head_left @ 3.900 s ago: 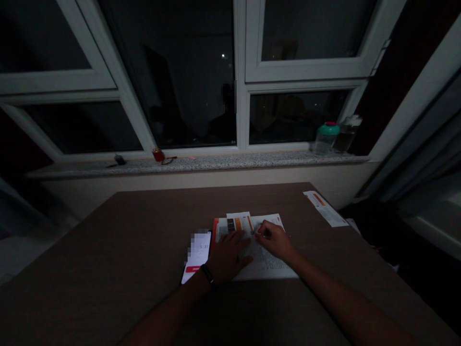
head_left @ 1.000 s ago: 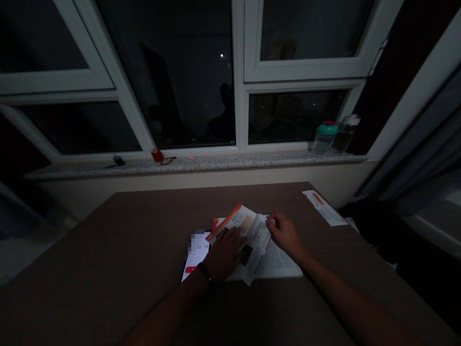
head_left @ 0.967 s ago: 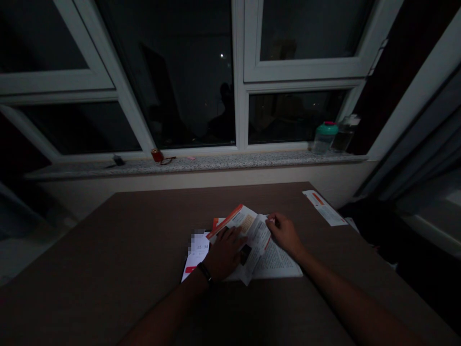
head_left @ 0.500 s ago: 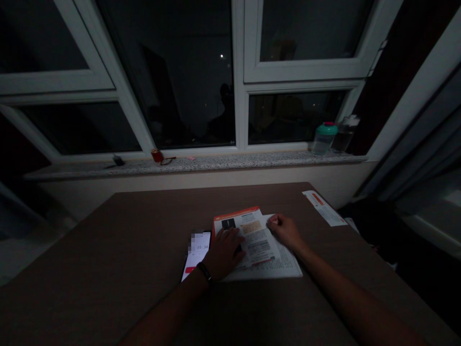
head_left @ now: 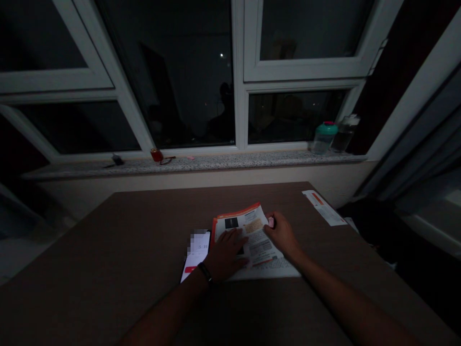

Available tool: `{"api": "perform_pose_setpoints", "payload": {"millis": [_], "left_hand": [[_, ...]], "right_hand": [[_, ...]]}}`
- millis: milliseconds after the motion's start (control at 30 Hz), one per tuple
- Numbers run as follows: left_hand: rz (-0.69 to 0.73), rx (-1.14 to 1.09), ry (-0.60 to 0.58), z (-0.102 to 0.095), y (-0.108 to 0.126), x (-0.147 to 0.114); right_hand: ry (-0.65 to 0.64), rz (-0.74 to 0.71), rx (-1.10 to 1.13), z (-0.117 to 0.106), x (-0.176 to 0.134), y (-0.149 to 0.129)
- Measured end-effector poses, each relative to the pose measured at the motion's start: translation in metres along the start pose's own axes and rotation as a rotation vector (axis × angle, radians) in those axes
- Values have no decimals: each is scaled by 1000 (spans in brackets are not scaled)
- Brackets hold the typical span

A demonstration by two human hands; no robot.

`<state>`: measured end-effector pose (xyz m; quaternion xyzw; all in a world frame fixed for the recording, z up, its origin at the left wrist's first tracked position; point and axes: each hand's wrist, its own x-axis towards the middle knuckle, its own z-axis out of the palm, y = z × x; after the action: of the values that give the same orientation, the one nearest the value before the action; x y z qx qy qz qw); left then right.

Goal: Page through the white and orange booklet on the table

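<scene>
A printed sheet with an orange top edge (head_left: 264,246) lies over a larger printed paper (head_left: 284,269) on the brown table. My left hand (head_left: 227,252) rests flat on the sheet's left part, fingers spread; a dark band circles that wrist. At the sheet's right edge, my right hand (head_left: 284,235) is closed round a small pink object (head_left: 271,222), its kind unclear. The right thumb touches the sheet's edge, and the sheet bulges up a little there. Just left of the papers lies a lit phone (head_left: 198,252), partly behind my left forearm.
A white and orange strip of paper (head_left: 326,209) lies by the table's (head_left: 118,240) right edge. On the speckled windowsill (head_left: 216,162) stand a green-lidded bottle (head_left: 324,139), a clear bottle (head_left: 345,134) and a small red item (head_left: 156,155). The room is dim.
My right hand has come slightly left onto the top sheet's edge. That sheet's right side has shifted right and risen slightly. My left hand stays nearly in place.
</scene>
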<state>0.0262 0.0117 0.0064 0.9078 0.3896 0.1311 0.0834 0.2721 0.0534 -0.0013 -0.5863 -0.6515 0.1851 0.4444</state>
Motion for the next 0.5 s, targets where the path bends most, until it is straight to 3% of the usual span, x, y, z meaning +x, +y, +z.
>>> {"api": "perform_pose_setpoints", "payload": {"millis": [133, 333, 500], "left_hand": [[28, -7, 0, 1, 2, 0], [74, 10, -28, -3, 6, 2], [80, 51, -60, -4, 8, 3]], "right_hand": [[45, 23, 123, 2, 1, -3], [-15, -41, 353, 6, 0, -6], [-47, -138, 349, 2, -5, -15]]}}
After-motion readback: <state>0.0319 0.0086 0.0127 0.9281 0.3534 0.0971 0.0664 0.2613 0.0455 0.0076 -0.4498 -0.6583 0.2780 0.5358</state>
